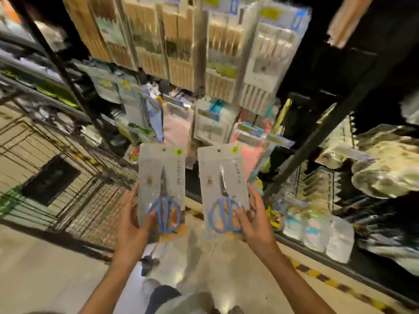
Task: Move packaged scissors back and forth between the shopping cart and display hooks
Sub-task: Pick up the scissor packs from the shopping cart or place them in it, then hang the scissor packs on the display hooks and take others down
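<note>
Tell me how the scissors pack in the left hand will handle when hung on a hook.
The left scissors pack probably stays fairly stiff: it stands flat though gripped only low by the left hand. Likely bottom-heavy, since the blue handles sit low. Glossy film may be slippery.

Both arms are extended forward. The left hand (133,219) and right hand (255,219) are raised side by side, fingers curled, thumbs pressed in a pinch.

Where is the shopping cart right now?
In the head view the wire shopping cart is low on the left, beside the left hand holding a scissors pack.
</note>
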Available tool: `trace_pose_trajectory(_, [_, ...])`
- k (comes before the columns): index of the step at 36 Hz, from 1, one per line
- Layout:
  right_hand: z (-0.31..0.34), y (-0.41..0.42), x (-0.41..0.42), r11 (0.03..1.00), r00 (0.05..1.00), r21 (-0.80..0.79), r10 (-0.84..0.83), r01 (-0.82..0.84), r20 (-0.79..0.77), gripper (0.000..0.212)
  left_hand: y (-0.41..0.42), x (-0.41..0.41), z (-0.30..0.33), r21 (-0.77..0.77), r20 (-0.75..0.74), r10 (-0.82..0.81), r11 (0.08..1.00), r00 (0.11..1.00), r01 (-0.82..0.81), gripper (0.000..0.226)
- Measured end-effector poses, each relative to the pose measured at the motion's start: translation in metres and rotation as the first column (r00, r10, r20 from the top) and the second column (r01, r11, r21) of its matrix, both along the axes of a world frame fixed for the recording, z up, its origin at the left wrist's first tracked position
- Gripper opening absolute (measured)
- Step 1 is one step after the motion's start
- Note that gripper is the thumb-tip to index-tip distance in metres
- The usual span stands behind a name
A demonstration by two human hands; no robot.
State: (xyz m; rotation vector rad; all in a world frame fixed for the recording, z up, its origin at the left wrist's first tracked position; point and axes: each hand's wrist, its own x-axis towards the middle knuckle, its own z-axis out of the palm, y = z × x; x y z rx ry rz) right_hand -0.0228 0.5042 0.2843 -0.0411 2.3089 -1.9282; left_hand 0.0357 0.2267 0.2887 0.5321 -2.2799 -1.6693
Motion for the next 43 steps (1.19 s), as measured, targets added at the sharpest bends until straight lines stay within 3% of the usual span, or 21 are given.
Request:
trace_pose_trajectory(9, [0.022, 0.154, 0.036, 0.98, 0.977, 0.006, -0.197, 0.198, -0.079, 0.062, 0.16, -0.018, 0.023, 0.077, -0.118, -0.226, 0.969, 0.967, 0.236, 0.07])
trace_pose_trajectory(18, [0.055, 0.233, 0.059, 0.93, 0.916, -0.025, -0.365, 0.366, -0.167, 0.062, 0.253, -0.042, 0.065, 0.126, -0.197, -0.402, 0.894, 0.894, 0.43, 0.072])
trace_pose_trajectory(28, [0.106, 0.254, 0.056, 0.863, 0.827, -0.152, -0.506, 0.482, -0.245, 0.067, 0.281, -0.078, 0.126, 0.137, -0.336, -0.486, 0.822, 0.807, 0.552, 0.074])
trace_pose_trajectory(38, [0.155, 0.25, 0.025, 0.809, 0.743, -0.261, -0.587, 0.526, -0.321, 0.073, 0.274, -0.112, 0.175, 0.148, -0.443, -0.433, 0.828, 0.785, 0.541, 0.07])
trace_pose_trajectory(43, [0.156, 0.261, 0.006, 0.81, 0.753, -0.268, -0.585, 0.522, -0.302, 0.075, 0.277, -0.123, 0.189, 0.175, -0.425, -0.401, 0.843, 0.812, 0.508, 0.07])
